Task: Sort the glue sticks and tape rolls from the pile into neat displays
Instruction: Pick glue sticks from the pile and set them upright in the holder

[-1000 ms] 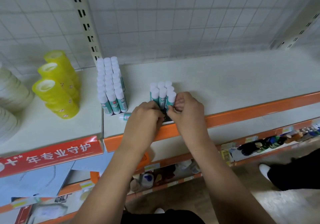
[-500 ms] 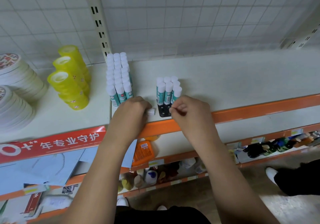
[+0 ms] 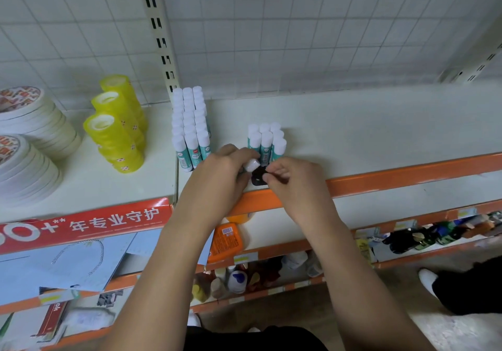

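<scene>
White wire-grid back panel (image 3: 298, 38) is shown at 12 o'clock, crossed by a slotted upright (image 3: 159, 33) at 11. Orange shelf edge (image 3: 407, 174) is seen at 3; red banner (image 3: 89, 223) at 8, blue paper bags (image 3: 68, 263) beneath it; orange packet (image 3: 226, 239) at 6; dark bottles (image 3: 407, 239) and white shoe (image 3: 427, 278) at 4.
</scene>
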Demonstrator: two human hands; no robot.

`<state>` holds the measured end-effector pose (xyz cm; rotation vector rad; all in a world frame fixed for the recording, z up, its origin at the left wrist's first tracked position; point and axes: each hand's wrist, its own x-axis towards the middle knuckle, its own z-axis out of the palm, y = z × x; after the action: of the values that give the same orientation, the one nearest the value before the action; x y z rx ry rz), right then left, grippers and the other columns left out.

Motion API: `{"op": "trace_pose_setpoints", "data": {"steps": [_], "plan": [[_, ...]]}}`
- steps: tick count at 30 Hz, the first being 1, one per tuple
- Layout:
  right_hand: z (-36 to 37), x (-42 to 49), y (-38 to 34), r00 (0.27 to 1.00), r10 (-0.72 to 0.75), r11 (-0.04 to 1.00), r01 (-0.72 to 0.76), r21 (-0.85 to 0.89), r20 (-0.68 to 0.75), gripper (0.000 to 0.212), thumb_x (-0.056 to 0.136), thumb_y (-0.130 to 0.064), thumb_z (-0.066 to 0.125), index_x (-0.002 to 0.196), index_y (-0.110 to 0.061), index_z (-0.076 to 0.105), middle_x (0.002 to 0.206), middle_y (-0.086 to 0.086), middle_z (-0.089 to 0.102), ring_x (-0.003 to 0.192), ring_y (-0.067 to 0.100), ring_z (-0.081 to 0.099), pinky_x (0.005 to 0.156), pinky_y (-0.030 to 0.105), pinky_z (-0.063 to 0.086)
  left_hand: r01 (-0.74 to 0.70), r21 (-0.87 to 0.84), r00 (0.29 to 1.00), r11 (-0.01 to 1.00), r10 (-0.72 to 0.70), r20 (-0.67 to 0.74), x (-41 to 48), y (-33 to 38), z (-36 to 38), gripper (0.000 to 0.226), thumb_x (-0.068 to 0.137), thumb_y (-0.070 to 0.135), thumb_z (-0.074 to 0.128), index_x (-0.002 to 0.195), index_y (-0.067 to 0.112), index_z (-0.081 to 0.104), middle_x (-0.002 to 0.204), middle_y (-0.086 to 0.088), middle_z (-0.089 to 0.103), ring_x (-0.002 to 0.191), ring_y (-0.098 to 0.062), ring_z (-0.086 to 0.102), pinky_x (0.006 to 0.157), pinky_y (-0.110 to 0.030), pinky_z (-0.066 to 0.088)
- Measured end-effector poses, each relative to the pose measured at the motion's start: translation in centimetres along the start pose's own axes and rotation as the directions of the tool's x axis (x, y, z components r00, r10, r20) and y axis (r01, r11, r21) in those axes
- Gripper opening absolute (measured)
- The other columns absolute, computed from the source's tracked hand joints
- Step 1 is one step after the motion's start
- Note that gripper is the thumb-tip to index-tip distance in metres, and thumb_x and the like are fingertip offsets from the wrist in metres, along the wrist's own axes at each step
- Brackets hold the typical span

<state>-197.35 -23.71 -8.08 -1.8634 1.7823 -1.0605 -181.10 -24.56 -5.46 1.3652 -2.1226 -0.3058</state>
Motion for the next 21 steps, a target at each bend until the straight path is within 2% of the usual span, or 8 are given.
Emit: {"op": "trace_pose_setpoints", "data": {"steps": [2, 6, 9, 14, 18, 21], "plan": [[-0.3, 0.4, 0.8, 1.000, 0.025, 0.999, -0.025, -0.036, -0.012, 0.006, 0.085, -0.013, 0.071, 0.090, -0.012, 0.074, 0.083, -0.001, 0.073, 0.077, 0.009, 0.066, 0.076, 0.028, 0.055, -0.026, -0.069, 0.999, 0.997, 0.024, -0.037, 0.5, 0.3, 0.1, 0.027, 0.087, 0.011, 0.067, 0.113, 0.022, 0.065, 0.098, -0.002, 0.062, 0.082, -0.022, 0.061, 0.073, -0.040, 0.053], [-0.5, 1.3, 1.8, 0.996, 0.082, 0.994, -0.084, -0.076, -0.029, 0.007, 0.084, -0.012, 0.072, 0.091, -0.011, 0.073, 0.085, 0.000, 0.072, 0.076, 0.009, 0.064, 0.072, 0.023, 0.053, -0.041, -0.161, 0.993, 0.986, 0.023, -0.116, 1.4, 0.9, 0.9, 0.024, 0.085, 0.008, 0.068, 0.106, 0.018, 0.060, 0.097, -0.002, 0.063, 0.084, -0.022, 0.061, 0.074, -0.042, 0.054], [-0.2, 1.7, 2.0, 0.994, 0.108, 0.990, -0.110, -0.091, -0.026, 0.007, 0.083, -0.013, 0.072, 0.089, -0.010, 0.071, 0.085, 0.000, 0.071, 0.078, 0.012, 0.065, 0.073, 0.027, 0.054, -0.030, -0.207, 0.986, 0.978, -0.004, -0.164, 1.7, 1.2, 1.7, 0.025, 0.084, 0.009, 0.070, 0.103, 0.020, 0.058, 0.095, 0.003, 0.066, 0.084, -0.018, 0.063, 0.073, -0.040, 0.054], [0.4, 1.9, 2.1, 0.993, 0.116, 0.990, -0.117, -0.080, -0.016, 0.007, 0.083, -0.010, 0.073, 0.088, -0.007, 0.069, 0.085, 0.004, 0.070, 0.078, 0.016, 0.066, 0.074, 0.032, 0.055, -0.021, -0.233, 0.966, 0.972, -0.041, -0.255, 1.9, 0.8, 2.9, 0.027, 0.083, 0.010, 0.072, 0.101, 0.020, 0.056, 0.095, 0.003, 0.069, 0.083, -0.014, 0.067, 0.073, -0.036, 0.056], [0.7, 2.1, 2.0, 0.992, 0.123, 0.989, -0.122, -0.084, 0.006, 0.008, 0.084, -0.010, 0.071, 0.091, -0.007, 0.069, 0.087, 0.005, 0.070, 0.079, 0.017, 0.066, 0.076, 0.035, 0.056, -0.013, -0.207, 0.963, 0.978, -0.044, -0.267, 1.8, 0.5, 3.9, 0.028, 0.085, 0.009, 0.069, 0.104, 0.021, 0.053, 0.097, 0.001, 0.069, 0.082, -0.017, 0.067, 0.070, -0.039, 0.056], [0.9, 2.1, 2.1, 0.993, 0.119, 0.989, -0.117, -0.093, 0.010, 0.007, 0.085, -0.010, 0.071, 0.091, -0.007, 0.068, 0.086, 0.005, 0.070, 0.078, 0.018, 0.066, 0.076, 0.035, 0.056, 0.020, -0.208, 0.957, 0.978, -0.079, -0.278, 1.9, 0.5, 4.5, 0.029, 0.084, 0.008, 0.070, 0.107, 0.016, 0.055, 0.098, -0.002, 0.069, 0.083, -0.020, 0.067, 0.071, -0.040, 0.056]]}}
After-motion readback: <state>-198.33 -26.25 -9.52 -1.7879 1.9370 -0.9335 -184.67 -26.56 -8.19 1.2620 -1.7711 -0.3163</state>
